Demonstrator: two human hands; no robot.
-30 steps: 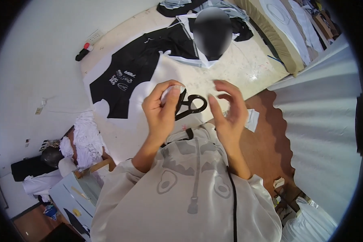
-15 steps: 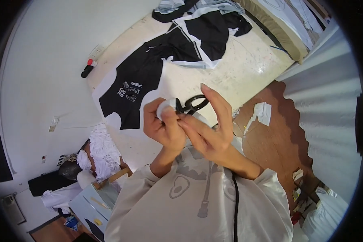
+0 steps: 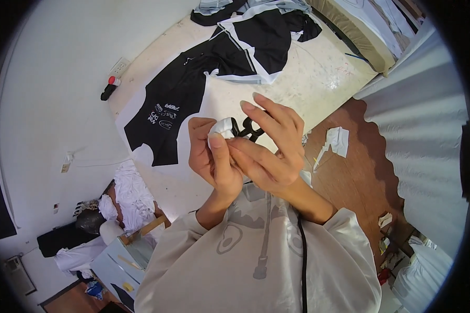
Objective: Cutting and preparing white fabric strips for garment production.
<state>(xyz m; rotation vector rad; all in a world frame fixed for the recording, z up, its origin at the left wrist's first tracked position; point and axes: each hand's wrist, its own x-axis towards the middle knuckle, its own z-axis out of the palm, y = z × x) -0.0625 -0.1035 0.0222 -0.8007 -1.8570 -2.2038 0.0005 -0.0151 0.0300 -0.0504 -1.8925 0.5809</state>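
Note:
Both hands are raised close together over the near edge of the table. My left hand point(image 3: 216, 164) is closed round a white wrapped bundle point(image 3: 223, 128), its thumb pressed on the near side. Black scissors point(image 3: 249, 130) stick out of the bundle to the right with their loop handles showing; I cannot see the blades. My right hand point(image 3: 279, 151) pinches low at the bundle beside the handles, and its upper fingers rise past the loops. Whatever lies between its pinching fingertips is hidden.
A pale table point(image 3: 308, 88) carries a black printed fabric panel point(image 3: 164, 115) with white edges and more black garment pieces point(image 3: 266, 39). A red-capped black bottle point(image 3: 109, 88) is by the wall. White cloth point(image 3: 133, 188) is heaped at lower left; a white curtain point(image 3: 410, 130) hangs right.
My right hand's upper fingers have moved up and left, now covering part of the scissors' loops. The white bundle has turned slightly in my left hand.

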